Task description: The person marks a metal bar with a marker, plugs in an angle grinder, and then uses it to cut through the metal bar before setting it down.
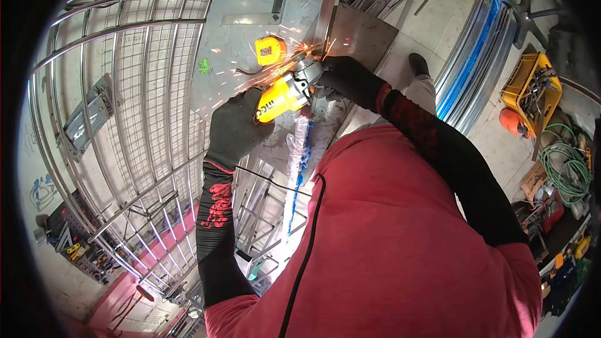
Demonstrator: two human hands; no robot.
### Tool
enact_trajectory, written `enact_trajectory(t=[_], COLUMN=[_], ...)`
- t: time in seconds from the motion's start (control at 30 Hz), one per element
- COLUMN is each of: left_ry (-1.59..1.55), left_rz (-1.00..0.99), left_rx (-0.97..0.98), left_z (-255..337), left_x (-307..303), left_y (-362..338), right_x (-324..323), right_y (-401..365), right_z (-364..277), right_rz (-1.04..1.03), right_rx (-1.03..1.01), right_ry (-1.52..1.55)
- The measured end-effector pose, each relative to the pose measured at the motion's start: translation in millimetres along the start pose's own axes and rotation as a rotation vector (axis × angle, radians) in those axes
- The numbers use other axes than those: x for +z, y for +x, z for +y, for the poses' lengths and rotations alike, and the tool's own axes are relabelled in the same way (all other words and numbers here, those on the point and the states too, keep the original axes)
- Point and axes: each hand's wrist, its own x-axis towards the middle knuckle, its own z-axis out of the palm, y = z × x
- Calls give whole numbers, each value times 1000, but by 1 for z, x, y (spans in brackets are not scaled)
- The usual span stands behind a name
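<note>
Gloved hands at a sparking angle grinder (280, 98).
My left hand (236, 125) wraps the tool's rear body; my right hand (350, 78) lies beside its head, its finger closure not discernible to me. From the left fingers, the long axis runs obliquely forward and right, its head nearer the right hand, just beside a steel bar (330, 6); sparks (273, 72) cross the metal tabletop (235, 40) near a yellow tape measure (270, 51).

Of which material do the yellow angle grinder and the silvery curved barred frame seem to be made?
Yellow angle grinder: body probably smooth hard plastic, evenly coloured; its grey head looks like cast metal.
Silvery curved barred frame: polished metal tubing, perhaps stainless steel, from its bright highlights.
</note>
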Motion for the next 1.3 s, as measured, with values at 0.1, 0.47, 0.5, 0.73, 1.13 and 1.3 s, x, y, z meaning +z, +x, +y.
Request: enact_trajectory(t=[0.1,0.47,0.5,0.73,1.13,1.3], left_ry=[3,-9,-2,-46,0,-4], left_rz=[-12,-8,-12,49,-28,-23], left_rx=[-7,1,-1,35,-16,-12], left_z=[0,4,2,9,9,10], left_x=[0,-4,-3,-7,-8,-8], left_y=[1,3,2,4,5,6], right_x=[0,-2,-1,-2,-2,-4], right_y=[0,3,3,6,3,4], right_z=[1,5,5,7,1,4], right_rz=[2,-13,-9,-4,-7,-1], right_rx=[-22,-25,-26,-55,-55,-98], right_ry=[-2,-13,-13,-76,-100,-168])
